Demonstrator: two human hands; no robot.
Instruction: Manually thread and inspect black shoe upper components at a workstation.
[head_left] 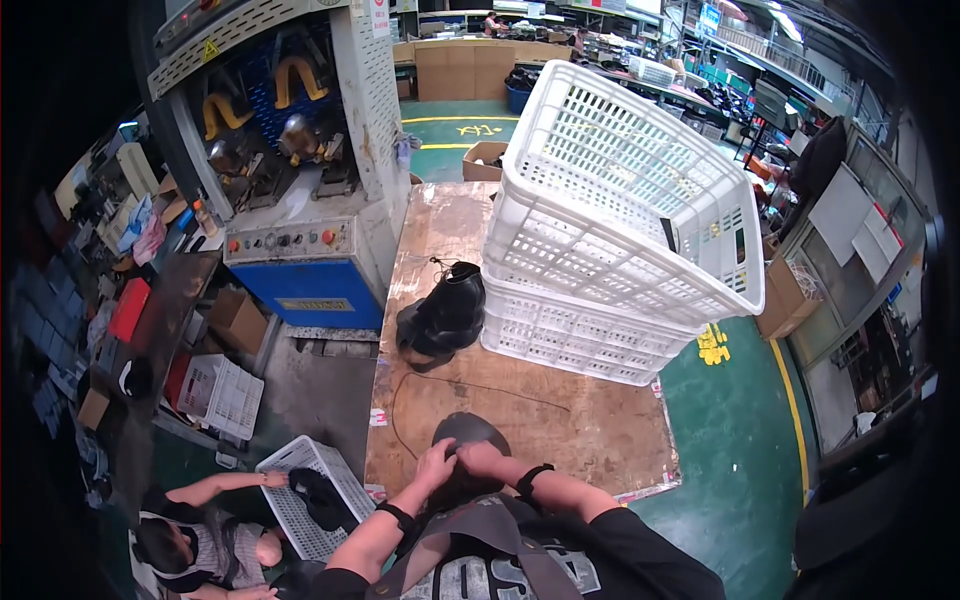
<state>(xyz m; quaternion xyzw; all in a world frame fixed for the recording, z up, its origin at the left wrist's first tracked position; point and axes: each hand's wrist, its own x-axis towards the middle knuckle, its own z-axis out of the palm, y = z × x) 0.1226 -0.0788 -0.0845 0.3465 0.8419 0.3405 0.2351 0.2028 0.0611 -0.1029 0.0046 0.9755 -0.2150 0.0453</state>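
Observation:
Close to my body, at the near edge of the wooden tabletop (520, 440), I have a dark grey-black shoe upper (472, 428) with its rounded end pointing away from me. My left hand (436, 466) is closed on its left side. Beside it, my right hand (482, 458) is closed on the same piece, and the two hands nearly meet. Their fingertips are partly hidden. Farther off on the wood lies a small heap of black shoe uppers (445, 315) with a thin cord, left of the white crates.
Stacked white plastic crates (620, 240) fill the table's far right, the top one tilted. A machine with a blue front (310, 295) stands at the far left. At the lower left a co-worker (205, 545) reaches into a white basket (312, 515) holding black pieces.

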